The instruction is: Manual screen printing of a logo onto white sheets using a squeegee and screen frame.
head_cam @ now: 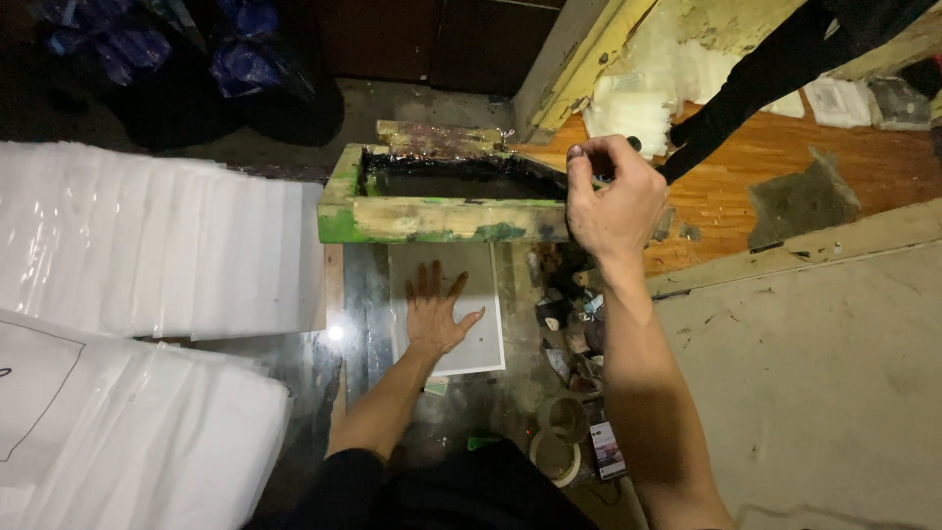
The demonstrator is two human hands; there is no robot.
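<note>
Your left hand (437, 312) lies flat and open on the white sheet (448, 306); your right hand (613, 201) grips the raised, ink-filled printing screen frame (432, 218).

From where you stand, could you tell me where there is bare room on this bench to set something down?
The large grey slab right of the right hand lies bare. The strip of scraps and tape rolls beside it is crowded. The left hand covers the white sheet below the green-stained wooden screen frame; stacked translucent sheets fill the left.
</note>
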